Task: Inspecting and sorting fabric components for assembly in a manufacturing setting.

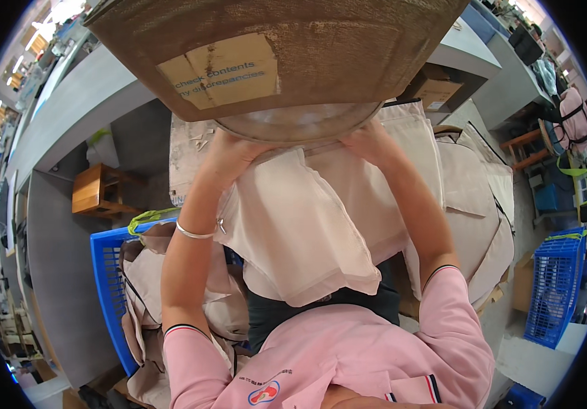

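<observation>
Both my forearms reach forward, and the hands go in under a large brown box-like cover point(320, 61) with a pale label on its front. A round, cloudy, see-through rim point(286, 127) sits below the cover. My left hand point(234, 155) is at the left of a pale beige fabric piece point(300, 232), which hangs down over my lap. On the other side, my right hand point(375, 143) is against more beige fabric point(354, 180). The rim and cover hide the fingers of both hands, so their grip does not show.
To the left stands a blue plastic basket point(104, 286) heaped with beige fabric pieces point(153, 273). Dark-edged beige panels point(474, 184) pile up at my right. Farther off are a wooden stool point(99, 191), a blue crate point(555, 290) and a cardboard box point(433, 88).
</observation>
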Action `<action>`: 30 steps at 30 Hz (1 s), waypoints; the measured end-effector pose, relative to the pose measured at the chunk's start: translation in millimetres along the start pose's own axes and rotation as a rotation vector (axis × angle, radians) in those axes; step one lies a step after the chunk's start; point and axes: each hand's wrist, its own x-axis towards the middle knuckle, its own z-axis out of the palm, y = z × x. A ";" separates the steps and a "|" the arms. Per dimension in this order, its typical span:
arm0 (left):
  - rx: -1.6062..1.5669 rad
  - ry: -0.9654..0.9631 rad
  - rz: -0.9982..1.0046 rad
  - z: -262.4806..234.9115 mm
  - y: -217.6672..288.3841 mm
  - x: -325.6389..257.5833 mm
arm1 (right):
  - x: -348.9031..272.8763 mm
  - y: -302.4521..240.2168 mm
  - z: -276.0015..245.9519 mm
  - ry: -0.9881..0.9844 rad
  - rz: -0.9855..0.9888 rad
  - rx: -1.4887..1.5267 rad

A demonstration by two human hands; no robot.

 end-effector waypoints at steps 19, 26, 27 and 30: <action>0.175 -0.038 -0.018 28.5 -13.4 -92.2 | -123.1 -77.2 -83.1 0.514 -0.280 -1.052; 0.519 0.013 0.275 83.6 -17.2 -104.4 | -143.8 -27.0 -253.4 0.719 0.074 -1.267; 0.505 0.051 0.314 94.4 -21.4 -105.9 | -151.7 -20.2 -269.7 0.653 0.047 -1.395; 0.424 0.114 0.330 126.4 -31.4 -104.4 | -171.3 6.4 -257.5 0.663 -0.086 -1.583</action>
